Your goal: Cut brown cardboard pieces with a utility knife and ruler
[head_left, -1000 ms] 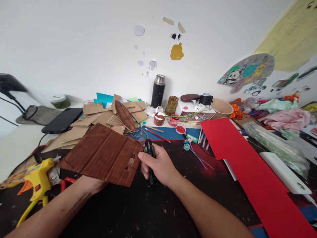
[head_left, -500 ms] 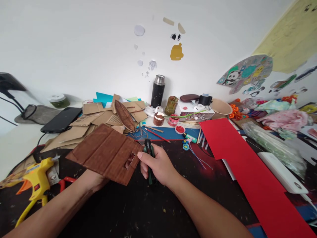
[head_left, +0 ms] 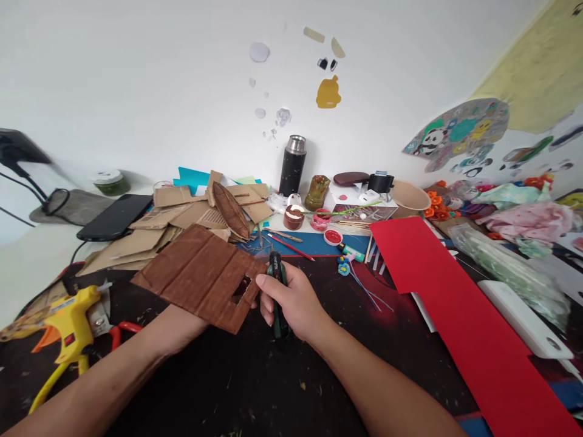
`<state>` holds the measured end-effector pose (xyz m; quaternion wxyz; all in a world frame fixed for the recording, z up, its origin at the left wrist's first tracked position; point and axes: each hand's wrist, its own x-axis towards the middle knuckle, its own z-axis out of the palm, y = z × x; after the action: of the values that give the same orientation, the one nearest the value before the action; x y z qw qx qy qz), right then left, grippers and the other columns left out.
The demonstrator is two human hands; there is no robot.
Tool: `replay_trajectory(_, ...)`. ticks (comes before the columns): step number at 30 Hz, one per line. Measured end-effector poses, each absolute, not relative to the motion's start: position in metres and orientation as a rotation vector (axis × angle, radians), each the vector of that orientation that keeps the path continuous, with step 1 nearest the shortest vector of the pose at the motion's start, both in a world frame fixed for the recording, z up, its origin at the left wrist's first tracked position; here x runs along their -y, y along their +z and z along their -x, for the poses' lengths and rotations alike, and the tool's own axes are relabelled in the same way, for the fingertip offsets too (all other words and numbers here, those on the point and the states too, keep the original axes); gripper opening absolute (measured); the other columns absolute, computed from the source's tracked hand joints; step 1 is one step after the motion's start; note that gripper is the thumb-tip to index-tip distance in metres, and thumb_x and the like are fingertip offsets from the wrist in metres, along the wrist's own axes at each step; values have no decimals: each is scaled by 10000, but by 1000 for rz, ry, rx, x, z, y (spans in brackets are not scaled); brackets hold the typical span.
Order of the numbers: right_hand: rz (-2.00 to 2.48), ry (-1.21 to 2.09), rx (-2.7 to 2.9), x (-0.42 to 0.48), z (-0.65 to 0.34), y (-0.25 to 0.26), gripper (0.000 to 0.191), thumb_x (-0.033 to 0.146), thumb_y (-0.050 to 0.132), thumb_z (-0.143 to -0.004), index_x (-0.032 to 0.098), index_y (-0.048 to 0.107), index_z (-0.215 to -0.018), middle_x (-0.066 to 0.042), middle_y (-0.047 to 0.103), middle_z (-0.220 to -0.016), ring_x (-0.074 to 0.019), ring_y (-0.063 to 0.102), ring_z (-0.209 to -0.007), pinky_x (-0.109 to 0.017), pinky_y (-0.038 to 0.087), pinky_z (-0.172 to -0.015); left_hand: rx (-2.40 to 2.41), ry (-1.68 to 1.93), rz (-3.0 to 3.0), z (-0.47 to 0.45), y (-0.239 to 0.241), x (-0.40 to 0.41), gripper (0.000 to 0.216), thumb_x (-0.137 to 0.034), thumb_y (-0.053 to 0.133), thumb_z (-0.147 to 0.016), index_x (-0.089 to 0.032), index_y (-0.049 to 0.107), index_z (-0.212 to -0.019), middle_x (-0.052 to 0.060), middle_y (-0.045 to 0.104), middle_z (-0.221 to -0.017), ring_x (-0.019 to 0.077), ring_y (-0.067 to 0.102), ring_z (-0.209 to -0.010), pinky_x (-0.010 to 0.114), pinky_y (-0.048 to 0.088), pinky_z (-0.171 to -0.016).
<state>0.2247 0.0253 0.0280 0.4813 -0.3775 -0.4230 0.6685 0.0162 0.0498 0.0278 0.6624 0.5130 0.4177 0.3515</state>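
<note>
A brown-painted cardboard panel [head_left: 186,267] with scored lines and a small rectangular cut-out near its right end is held tilted above the black table. My left hand [head_left: 194,323] supports it from beneath; most of its fingers are hidden behind the panel. My right hand [head_left: 298,297] is closed around a dark green and black utility knife [head_left: 276,270], which points up and away from me. The right thumb touches the panel's right edge beside the cut-out. Whether the blade is out I cannot make out.
A yellow glue gun [head_left: 75,321] and red-handled pliers [head_left: 116,335] lie left. Behind are cardboard scraps [head_left: 132,247], a black flask [head_left: 292,170], a brown paint pot [head_left: 294,218] and a red pencil [head_left: 291,246]. A long red sheet [head_left: 455,309] covers the right side.
The panel and both hands appear slightly further right, and the panel has turned a little. A dark gap shows in the cut-out, where fingers were visible before. Both holds stay the same.
</note>
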Motion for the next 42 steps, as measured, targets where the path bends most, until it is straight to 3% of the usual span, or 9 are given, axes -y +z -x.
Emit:
replay_trajectory(4,960,1558,978,-26,-225,30,452,575,801,-906,255,505,-783,95,537,-516,-116,531,-404,-231,391,-416,-860,609,-1328,-13,37,-51,259,-390,978,-727,-250,872,-917,69,827,-957,274,740,-918,340,589,-849)
replay_trajectory(8,979,1517,948,-26,-226,32,429,546,800,-908,251,514,-781,95,539,-515,-108,517,-398,-228,380,-416,-730,553,-1383,-14,41,-51,391,-536,913,-792,-235,860,-1037,101,828,-1009,260,744,-877,334,605,-785)
replay_trajectory(11,987,1531,946,-27,-226,32,421,535,810,-901,253,511,-804,99,548,-527,-109,520,-401,-224,377,-411,-829,719,-1272,-21,42,-53,373,-550,881,-836,-203,846,-969,97,811,-906,225,718,-783,301,587,-685)
replay_trajectory(14,980,1577,952,-26,-225,31,415,516,825,-894,255,510,-823,103,550,-534,-111,524,-402,-224,382,-412,-925,886,-1070,-27,44,-55,353,-480,955,-764,-182,819,-896,65,774,-790,189,683,-688,259,532,-563)
replay_trajectory(19,921,1633,942,-25,-225,31,469,562,848,-886,254,502,-811,93,559,-552,-109,522,-409,-231,384,-417,-880,920,-969,-30,46,-57,357,-454,969,-758,-166,757,-775,14,682,-613,128,584,-527,214,438,-448)
replay_trajectory(30,746,1878,780,-26,-229,37,479,570,887,-862,241,545,-794,90,521,-554,-95,443,-398,-234,368,-399,-809,869,-872,-33,42,-52,350,-445,955,-781,-170,741,-809,6,670,-616,118,570,-518,208,404,-435)
replay_trajectory(42,632,1949,787,-25,-230,34,527,565,918,-869,231,526,-760,103,499,-576,-76,428,-401,-219,380,-407,-759,822,-681,-38,40,-49,422,-401,1034,-663,-174,759,-889,-34,643,-635,75,552,-495,165,386,-417)
